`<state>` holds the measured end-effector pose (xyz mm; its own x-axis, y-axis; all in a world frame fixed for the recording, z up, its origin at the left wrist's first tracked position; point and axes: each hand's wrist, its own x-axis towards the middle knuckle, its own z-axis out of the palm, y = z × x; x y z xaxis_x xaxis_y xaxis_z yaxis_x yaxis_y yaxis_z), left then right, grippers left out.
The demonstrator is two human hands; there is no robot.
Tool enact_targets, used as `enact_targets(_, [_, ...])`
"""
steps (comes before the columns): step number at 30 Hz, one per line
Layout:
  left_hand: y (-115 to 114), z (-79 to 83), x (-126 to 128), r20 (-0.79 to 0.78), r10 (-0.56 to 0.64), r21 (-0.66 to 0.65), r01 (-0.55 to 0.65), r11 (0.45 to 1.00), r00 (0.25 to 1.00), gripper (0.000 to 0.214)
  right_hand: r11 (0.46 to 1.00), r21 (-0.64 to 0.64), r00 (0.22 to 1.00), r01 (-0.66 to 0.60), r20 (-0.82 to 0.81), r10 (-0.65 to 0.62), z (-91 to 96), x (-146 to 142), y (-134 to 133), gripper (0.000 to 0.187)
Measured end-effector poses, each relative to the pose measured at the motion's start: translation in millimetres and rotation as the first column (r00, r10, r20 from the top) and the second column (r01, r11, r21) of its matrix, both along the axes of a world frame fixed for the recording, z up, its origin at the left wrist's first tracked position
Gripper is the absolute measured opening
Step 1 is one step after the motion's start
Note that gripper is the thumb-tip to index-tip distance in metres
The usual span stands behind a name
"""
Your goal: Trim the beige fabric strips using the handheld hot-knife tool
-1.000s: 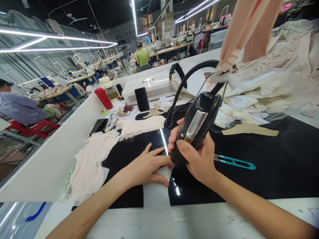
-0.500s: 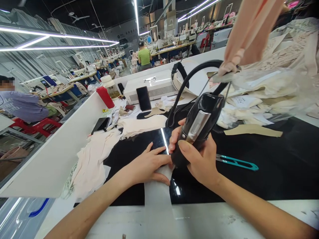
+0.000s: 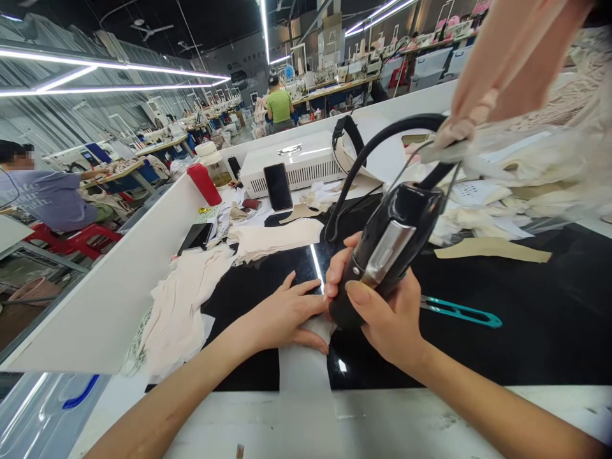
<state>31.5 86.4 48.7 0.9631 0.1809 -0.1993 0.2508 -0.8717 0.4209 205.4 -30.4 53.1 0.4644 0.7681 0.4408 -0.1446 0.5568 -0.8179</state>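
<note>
My right hand (image 3: 387,312) is wrapped around a black corded hand tool (image 3: 392,236) with a silver lever on its side. The tool is tilted, and its lower end is close to the fingertips of my left hand (image 3: 291,315). That left hand lies flat with fingers spread, pressing on a pale strip of fabric (image 3: 305,376) that runs over the black board (image 3: 526,344) toward me. The tool's tip is hidden, so I cannot tell whether it touches the strip. Teal thread snips (image 3: 461,312) lie to the right of my right hand.
Stacked pale fabric pieces (image 3: 184,306) lie at the left, and a beige piece (image 3: 492,250) at the right. Behind are a phone (image 3: 278,187), a white box (image 3: 296,164) and a red container (image 3: 204,185). Pink cloth (image 3: 507,64) suspends the tool's cord. Co-workers sit beyond.
The tool and my right hand have shifted slightly right in view, along with most of the scene. My left hand stays flat on the strip. The co-worker at left now reaches an arm forward.
</note>
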Motion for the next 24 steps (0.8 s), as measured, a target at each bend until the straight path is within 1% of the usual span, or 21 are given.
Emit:
enact_targets(4, [0,-1.5,0,0.000,-0.004,0.022,0.004,1.000,1.000,0.071,1.000,-0.002,1.000,-0.013,0.012,0.013,-1.9,-1,1,0.058])
enact_targets(7, [-1,-1.7,-2,0.007,0.000,0.024,0.000,1.000,1.000,0.071,1.000,0.001,1.000,-0.008,0.025,0.008,-2.8,0,1,0.056])
enact_targets(10, [-3,-0.4,-7,0.033,0.014,0.040,-0.016,0.999,0.999,0.066,1.000,0.007,1.000,-0.010,0.023,0.009,-3.3,0,0,0.054])
enact_targets(15, [-6,0.4,-16,0.045,0.023,0.050,-0.025,0.998,0.999,0.059,0.999,0.001,0.999,-0.040,-0.007,0.040,-3.5,-2,1,0.059])
enact_targets(21, [-6,-2.8,-14,0.019,-0.019,0.073,0.017,0.997,1.000,0.050,0.999,0.014,0.999,-0.030,0.016,0.029,-1.9,-4,2,0.056])
enact_targets(24, [-6,-2.3,-13,-0.001,-0.014,0.086,0.014,0.996,1.000,0.051,0.999,-0.002,0.999,-0.042,0.006,0.042,0.8,-5,2,0.059])
